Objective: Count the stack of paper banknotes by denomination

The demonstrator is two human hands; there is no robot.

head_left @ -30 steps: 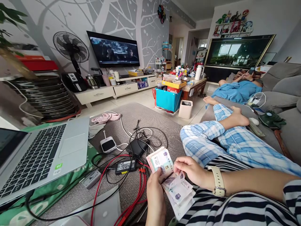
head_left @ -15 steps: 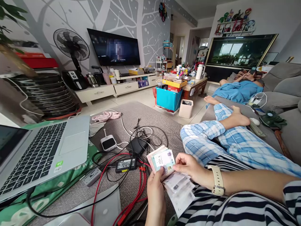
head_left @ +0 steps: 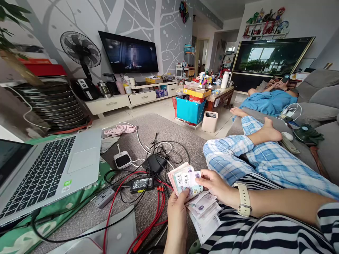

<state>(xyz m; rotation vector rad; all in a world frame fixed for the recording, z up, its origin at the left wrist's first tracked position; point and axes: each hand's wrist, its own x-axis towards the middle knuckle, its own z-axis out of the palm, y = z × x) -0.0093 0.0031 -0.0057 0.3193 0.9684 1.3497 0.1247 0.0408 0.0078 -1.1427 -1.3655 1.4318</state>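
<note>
A fanned stack of banknotes (head_left: 182, 178) is gripped in my left hand (head_left: 178, 208), with the thumb pressed on its face. The top note bears a printed 5. My right hand (head_left: 215, 185) pinches the upper right edge of that top note between thumb and fingers. Below, several folded pale notes (head_left: 205, 211) hang down beside my left hand, against the striped shirt (head_left: 238, 229). My left fingers behind the stack are hidden. A cream watch strap (head_left: 243, 199) circles my right wrist.
On the grey sofa surface lie a laptop (head_left: 53, 165), a power adapter (head_left: 142, 184), a small white device (head_left: 122, 160) and tangled black, red and white cables. Another person (head_left: 280, 91) lies under a blue cover farther back. A pale bin (head_left: 210, 122) stands on the floor.
My right hand has shifted slightly up, drawing the top 5 note to the right across the stack. The stack is fanned wider, and more of the folded notes below show.
</note>
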